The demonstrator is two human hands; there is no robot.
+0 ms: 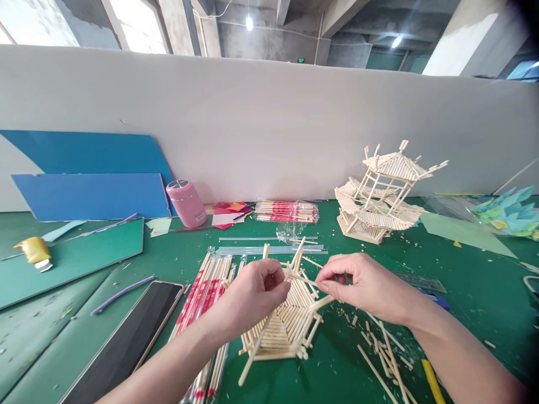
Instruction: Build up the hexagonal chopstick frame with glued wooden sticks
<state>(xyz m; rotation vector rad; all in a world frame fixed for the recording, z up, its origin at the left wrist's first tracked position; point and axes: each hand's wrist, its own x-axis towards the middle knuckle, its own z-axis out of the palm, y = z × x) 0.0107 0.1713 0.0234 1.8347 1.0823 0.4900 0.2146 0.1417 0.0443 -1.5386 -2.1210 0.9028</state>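
Observation:
Before me on the green table stands a many-sided model [275, 336] built of pale wooden sticks, with slanted slats and posts sticking up. My left hand [263, 286] is over its upper left part, thumb and fingers pinched at a stick near a tilted long stick [264, 331]. To the right, my right hand [349, 280] pinches the end of a thin wooden stick [305, 279] that runs leftward to the left hand's fingertips. What lies between the left fingertips is partly hidden.
A finished-looking stick pavilion [385, 196] stands at the back right. Wrapped chopsticks [206, 292] and a phone [130, 336] lie left. Cut stick pieces [385, 353] and a yellow-handled tool [432, 381] lie right. A pink cup [186, 203] stands behind, near blue boards [90, 196].

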